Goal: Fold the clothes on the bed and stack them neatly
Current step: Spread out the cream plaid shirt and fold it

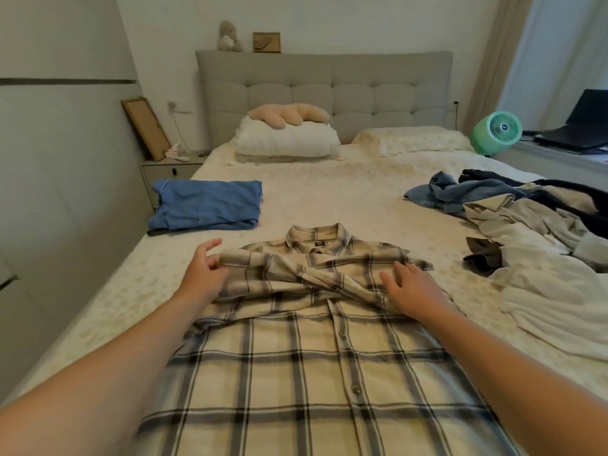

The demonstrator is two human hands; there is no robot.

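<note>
Head view: left hand pinches the limp plaid shirt at its folded sleeve, right hand apparently flat on it; soft cloth, best taken by the edges

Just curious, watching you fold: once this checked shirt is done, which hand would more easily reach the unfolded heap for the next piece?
Probably the right hand: the unfolded heap lies on that side, while the left hand pinches the checked shirt.
</note>
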